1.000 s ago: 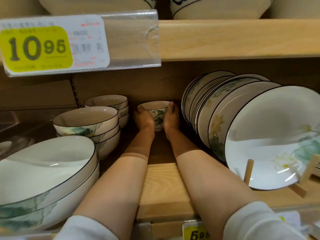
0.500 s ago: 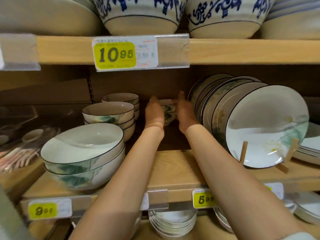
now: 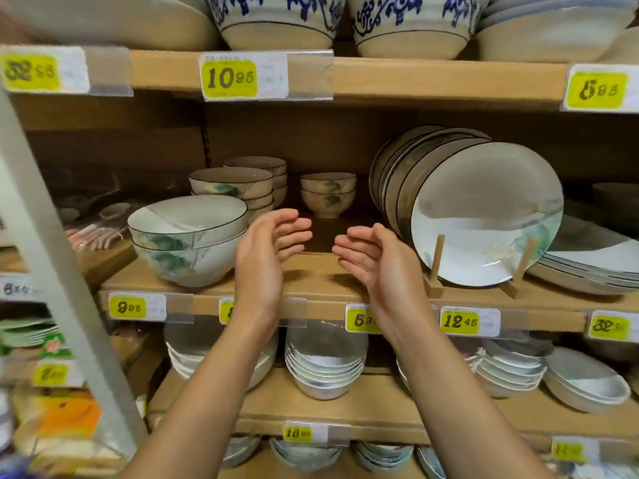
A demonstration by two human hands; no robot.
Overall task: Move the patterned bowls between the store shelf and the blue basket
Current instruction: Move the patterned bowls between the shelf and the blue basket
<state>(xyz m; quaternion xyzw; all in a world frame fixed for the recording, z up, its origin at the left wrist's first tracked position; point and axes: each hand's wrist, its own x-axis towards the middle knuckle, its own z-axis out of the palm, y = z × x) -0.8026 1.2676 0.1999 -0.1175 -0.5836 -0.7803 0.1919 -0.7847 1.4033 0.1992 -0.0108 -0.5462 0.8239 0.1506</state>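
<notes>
Two small patterned bowls (image 3: pixel 327 193) with green leaf prints stand stacked at the back of the middle wooden shelf (image 3: pixel 321 281). My left hand (image 3: pixel 266 252) and my right hand (image 3: pixel 375 259) hover in front of the shelf edge, palms facing each other, fingers relaxed and holding nothing. Both hands are well clear of the small bowls. The blue basket is out of view.
Stacked medium bowls (image 3: pixel 231 184) and large leaf-print bowls (image 3: pixel 188 236) fill the shelf's left. Plates (image 3: pixel 484 212) lean in a wooden rack on the right. Blue-patterned bowls (image 3: pixel 276 19) sit on the shelf above, white dishes (image 3: pixel 325 368) below. A grey upright post (image 3: pixel 52 254) crosses the left side.
Both hands let go of the small stacked bowls and drew back out of the shelf toward me. The view has pulled back, showing more shelves.
</notes>
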